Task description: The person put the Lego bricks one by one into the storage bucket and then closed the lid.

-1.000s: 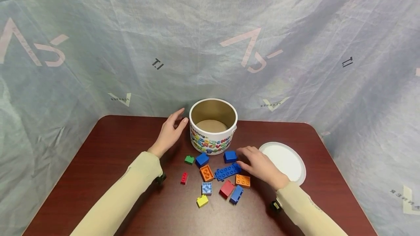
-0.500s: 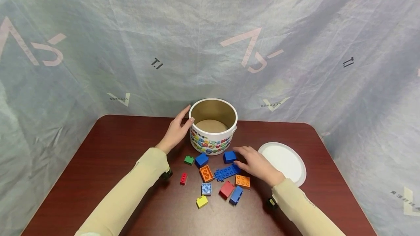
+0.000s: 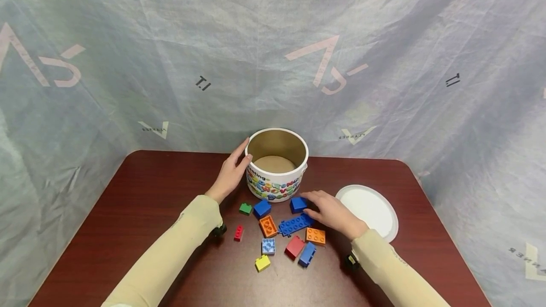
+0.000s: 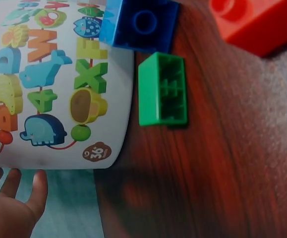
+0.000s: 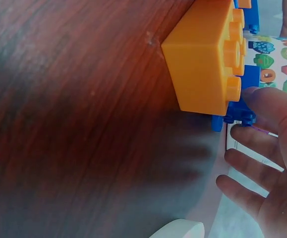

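Note:
My left hand is at the left side of a white bucket printed with colourful letters, its fairly straight fingers right at the rim. The bucket stands upright, lid off, and its bare floor shows inside. My right hand is low over the table, its index finger and thumb spread at the right side of a smooth-faced blue building brick. In the right wrist view its fingers are loosely bent and the thumb tip overlaps blue bricks. Just below lies a long blue studded brick.
Several loose bricks lie before the bucket: green, blue, orange, red, light blue, yellow. Another orange brick is below my right hand. A round white lid lies to the right.
My left hand has moved right, from beside the bucket to its rim. My right hand has shifted slightly left, closer around the blue brick. The bricks lie almost as before.

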The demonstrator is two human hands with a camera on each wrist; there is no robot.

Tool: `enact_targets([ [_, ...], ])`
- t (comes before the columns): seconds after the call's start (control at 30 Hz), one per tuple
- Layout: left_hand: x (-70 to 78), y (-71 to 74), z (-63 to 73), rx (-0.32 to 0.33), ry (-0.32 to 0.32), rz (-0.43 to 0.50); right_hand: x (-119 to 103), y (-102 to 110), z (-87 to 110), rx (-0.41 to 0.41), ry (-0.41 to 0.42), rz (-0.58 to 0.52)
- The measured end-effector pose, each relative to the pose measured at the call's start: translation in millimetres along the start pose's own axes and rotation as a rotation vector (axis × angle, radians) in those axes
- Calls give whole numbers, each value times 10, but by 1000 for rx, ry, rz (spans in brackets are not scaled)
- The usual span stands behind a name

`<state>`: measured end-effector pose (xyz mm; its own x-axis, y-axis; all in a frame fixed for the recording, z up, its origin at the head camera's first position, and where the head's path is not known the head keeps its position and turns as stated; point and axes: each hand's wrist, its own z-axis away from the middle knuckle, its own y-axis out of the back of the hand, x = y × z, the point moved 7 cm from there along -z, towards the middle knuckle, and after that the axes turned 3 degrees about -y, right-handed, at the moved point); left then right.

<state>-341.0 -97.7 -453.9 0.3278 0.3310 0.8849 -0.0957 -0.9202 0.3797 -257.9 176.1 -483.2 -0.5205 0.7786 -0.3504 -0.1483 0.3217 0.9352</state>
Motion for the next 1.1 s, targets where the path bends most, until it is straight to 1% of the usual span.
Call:
enact_targets([
  [0.2, 28, -21, -2, 17, 1, -12, 4, 8, -15, 1, 1, -5],
  [0.3, 18, -29, -1, 18, 1, -7, 6, 12, -17, 13, 11, 5],
  [0.43, -7, -31, 10, 8, 12, 16, 15, 29, -5, 21, 23, 7],
  [0.53, -16, -26, 14, -6, 20, 33, 34, 69, 12, 21, 14, 1],
  [0.8, -22, -10, 7, -17, 29, 46, 68, 295, 56, 13, -34, -6],
  [0.93, -26, -16, 14, -19, 38, 53, 33, 434, 79, 20, -22, 15],
  [1.1, -21, -16, 8, -19, 33, 50, -28, 673, 97, 47, -6, 19],
])
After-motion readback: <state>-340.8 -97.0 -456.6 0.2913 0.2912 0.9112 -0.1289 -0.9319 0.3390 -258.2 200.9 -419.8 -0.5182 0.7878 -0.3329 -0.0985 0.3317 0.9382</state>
